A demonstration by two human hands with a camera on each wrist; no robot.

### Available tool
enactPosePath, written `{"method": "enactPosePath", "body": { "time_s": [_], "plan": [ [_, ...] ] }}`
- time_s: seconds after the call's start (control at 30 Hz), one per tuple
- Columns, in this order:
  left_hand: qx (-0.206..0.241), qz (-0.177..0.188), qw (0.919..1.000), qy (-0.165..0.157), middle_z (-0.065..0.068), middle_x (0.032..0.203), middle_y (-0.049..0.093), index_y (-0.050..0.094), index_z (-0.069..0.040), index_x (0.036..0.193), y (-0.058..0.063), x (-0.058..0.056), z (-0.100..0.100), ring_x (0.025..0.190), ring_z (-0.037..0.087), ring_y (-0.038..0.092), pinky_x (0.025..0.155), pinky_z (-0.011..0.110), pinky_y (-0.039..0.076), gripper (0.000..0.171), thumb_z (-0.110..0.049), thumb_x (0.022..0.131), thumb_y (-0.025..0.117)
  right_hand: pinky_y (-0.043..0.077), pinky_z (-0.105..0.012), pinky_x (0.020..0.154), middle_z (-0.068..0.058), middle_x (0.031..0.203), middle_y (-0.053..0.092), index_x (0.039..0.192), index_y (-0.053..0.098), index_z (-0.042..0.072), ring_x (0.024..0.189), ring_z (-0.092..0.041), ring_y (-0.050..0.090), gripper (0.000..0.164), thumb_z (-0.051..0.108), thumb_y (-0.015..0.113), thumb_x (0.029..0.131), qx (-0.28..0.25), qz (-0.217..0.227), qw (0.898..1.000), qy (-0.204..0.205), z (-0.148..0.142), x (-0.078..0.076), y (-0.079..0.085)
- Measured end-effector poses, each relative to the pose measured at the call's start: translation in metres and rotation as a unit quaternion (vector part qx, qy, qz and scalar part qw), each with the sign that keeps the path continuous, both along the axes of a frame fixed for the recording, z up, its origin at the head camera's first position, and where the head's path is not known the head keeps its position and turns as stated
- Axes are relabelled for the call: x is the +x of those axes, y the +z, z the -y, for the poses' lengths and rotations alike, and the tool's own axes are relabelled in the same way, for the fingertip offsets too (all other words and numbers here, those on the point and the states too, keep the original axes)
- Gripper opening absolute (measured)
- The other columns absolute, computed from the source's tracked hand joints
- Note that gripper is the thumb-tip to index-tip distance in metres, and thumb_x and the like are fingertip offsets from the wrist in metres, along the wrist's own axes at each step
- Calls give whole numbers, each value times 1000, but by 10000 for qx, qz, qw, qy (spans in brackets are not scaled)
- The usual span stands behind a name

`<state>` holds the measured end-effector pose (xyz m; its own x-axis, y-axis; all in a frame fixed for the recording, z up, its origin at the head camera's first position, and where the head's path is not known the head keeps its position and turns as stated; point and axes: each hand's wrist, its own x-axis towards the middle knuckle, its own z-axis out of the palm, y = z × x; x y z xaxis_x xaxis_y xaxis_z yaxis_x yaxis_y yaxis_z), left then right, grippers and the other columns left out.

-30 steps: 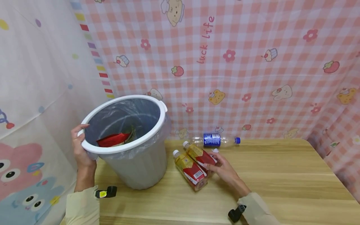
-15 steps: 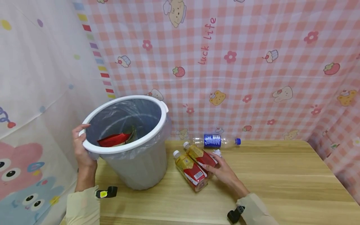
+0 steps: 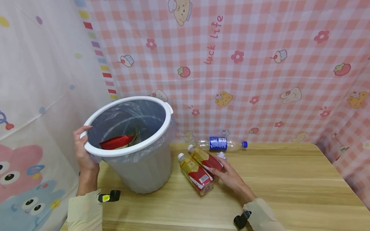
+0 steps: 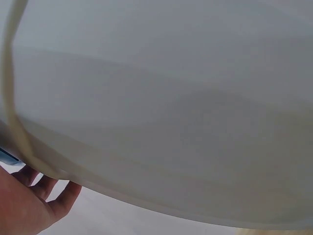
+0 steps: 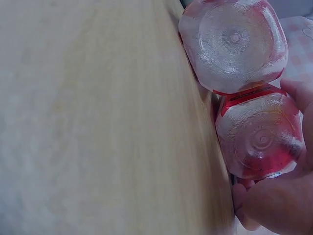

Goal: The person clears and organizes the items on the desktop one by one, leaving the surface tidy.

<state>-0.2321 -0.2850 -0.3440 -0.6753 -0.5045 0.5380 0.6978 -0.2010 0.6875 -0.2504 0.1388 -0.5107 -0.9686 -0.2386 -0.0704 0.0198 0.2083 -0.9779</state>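
Note:
At the left of the head view, my left hand (image 3: 83,154) grips the white rim of a grey trash can (image 3: 144,173), which leans toward me on the table. A clear liner covers its inside, where a red package (image 3: 117,142) lies. My right hand (image 3: 229,176) holds a drink bottle (image 3: 202,156) with a white cap and a red and yellow label, lying on its side. Alongside it lies a matching bottle (image 3: 196,175), nearer to me. Both bottle bottoms face the right wrist camera, with thumb and fingers around the lower one (image 5: 259,139).
Behind the drink bottles, a clear bottle (image 3: 218,144) with a blue label and cap lies along the back of the wooden table (image 3: 295,183). A crumpled white scrap (image 3: 222,156) sits beside my right fingers. Checked pink cloth (image 3: 260,73) hangs behind the table.

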Motion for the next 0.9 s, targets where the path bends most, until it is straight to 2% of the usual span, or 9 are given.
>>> {"method": "enactPosePath", "body": {
  "time_s": [0.13,0.37,0.57,0.73,0.9],
  "plan": [
    [71,-73,9999,-68,14,114,57,60,-3,109,1,0,-1,103,21,55,87,24,43,31,-10,93,35,32,-58,108,-17,146,46,153,35,20,131,-36,47,64,29,64,96,-7,45,10000,-6,0,1,1],
    [-11,-110,9999,63,16,114,56,61,-5,110,0,-1,-1,102,23,55,86,26,43,31,-10,93,35,35,-56,107,-17,143,50,153,34,21,126,-34,52,63,27,62,97,-33,18,10000,15,0,2,-1],
    [151,-88,9998,-88,14,114,56,60,-2,109,0,-1,0,102,21,55,87,24,43,32,-9,93,34,37,-54,106,-18,142,51,153,34,20,125,-33,53,63,26,62,97,-116,16,9999,-44,2,1,-2],
    [103,-23,9999,-92,14,116,56,60,-3,109,0,-1,0,104,21,55,87,24,43,32,-9,93,33,42,-50,102,-19,140,52,153,35,18,122,-33,55,64,25,63,96,-148,-5,9997,-179,3,1,-2],
    [-74,20,10000,41,15,118,54,61,-6,109,0,0,1,104,22,53,88,25,42,32,-11,93,34,41,-52,103,-22,140,51,153,34,13,123,-35,54,65,24,63,96,-132,-88,9997,-203,3,3,0]
  ]
}}
